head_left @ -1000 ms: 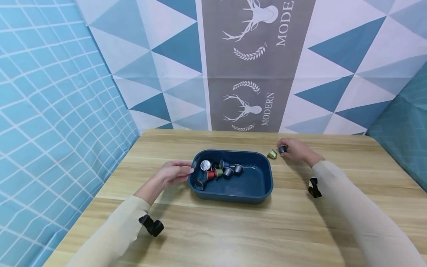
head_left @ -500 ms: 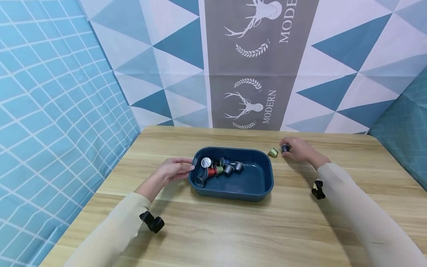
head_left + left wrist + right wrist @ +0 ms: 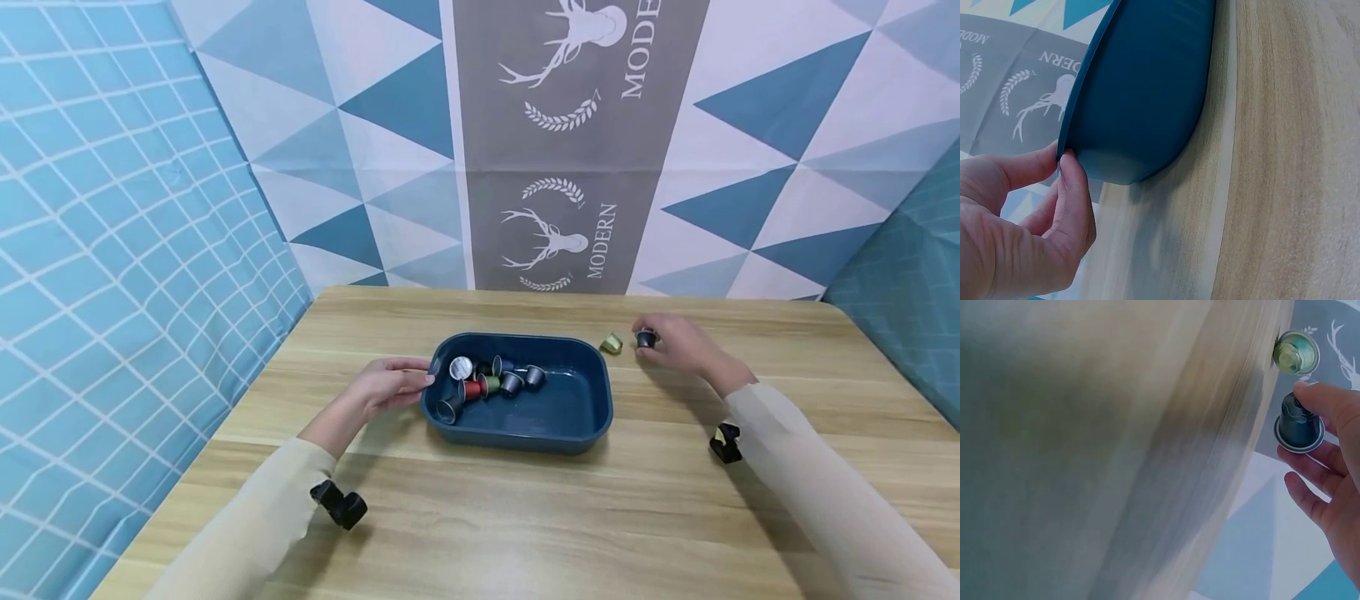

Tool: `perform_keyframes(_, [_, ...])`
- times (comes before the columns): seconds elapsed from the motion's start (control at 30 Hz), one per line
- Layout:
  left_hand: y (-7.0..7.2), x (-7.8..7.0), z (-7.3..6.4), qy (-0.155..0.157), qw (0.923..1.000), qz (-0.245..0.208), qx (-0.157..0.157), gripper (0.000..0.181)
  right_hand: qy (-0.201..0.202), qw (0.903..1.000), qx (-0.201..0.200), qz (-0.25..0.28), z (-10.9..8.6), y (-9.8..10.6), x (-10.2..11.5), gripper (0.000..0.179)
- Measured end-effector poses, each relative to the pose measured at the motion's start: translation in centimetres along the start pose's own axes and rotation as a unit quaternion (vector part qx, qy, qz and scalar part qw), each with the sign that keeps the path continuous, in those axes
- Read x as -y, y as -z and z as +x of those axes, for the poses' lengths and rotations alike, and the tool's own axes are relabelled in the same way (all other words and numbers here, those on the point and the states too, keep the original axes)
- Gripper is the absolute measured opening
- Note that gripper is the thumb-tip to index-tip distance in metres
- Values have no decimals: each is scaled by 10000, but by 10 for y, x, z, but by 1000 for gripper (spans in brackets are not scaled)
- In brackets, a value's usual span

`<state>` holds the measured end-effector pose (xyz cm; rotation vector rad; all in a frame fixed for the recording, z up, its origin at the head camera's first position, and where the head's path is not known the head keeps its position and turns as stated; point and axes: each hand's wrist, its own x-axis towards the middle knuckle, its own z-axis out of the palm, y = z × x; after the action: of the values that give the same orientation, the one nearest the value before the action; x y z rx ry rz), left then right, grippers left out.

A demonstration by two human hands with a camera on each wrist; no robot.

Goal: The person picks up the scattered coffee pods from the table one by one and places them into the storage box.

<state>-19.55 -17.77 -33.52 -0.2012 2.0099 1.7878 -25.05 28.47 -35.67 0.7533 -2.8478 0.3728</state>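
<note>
My left hand [image 3: 386, 387] pinches the rim of a dark blue plastic tub [image 3: 517, 437] at its left end, thumb and fingers on either side of the wall in the left wrist view. Several coffee capsules lie in the tub's left half, among them a red capsule [image 3: 470, 391], a green capsule [image 3: 489, 385] and a silver-lidded one [image 3: 461, 367]. Right of the tub, my right hand [image 3: 678, 343] holds a dark coffee capsule [image 3: 1300, 425] between thumb and fingers. A gold-green capsule [image 3: 611, 343] lies on its side on the table, just left of that hand.
The wood-grain table [image 3: 480, 517] ends at a patterned cloth backdrop [image 3: 397, 150]. A blue grid cloth [image 3: 112, 250] hangs along the left side. Each sleeve carries a black wrist camera, the left camera [image 3: 339, 505] and the right camera [image 3: 725, 443].
The right hand has shifted slightly right with the dark capsule, away from the gold-green one. The left hand keeps its hold on the tub's rim.
</note>
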Motion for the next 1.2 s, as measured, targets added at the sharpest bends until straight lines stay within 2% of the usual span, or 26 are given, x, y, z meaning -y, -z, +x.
perform_keyframes(0.37, [1,0,0,-10,10000,-24,29,51,413,9983,-273,-298,-11,2,14,31])
perform_keyframes(0.9, [1,1,-1,47,10000,-66,11,50,692,9953,-428,-533,-24,7,27,29])
perform_keyframes(1.2, [2,1,2,-75,9999,-75,101,50,1134,9871,-922,-648,-28,10,34,30])
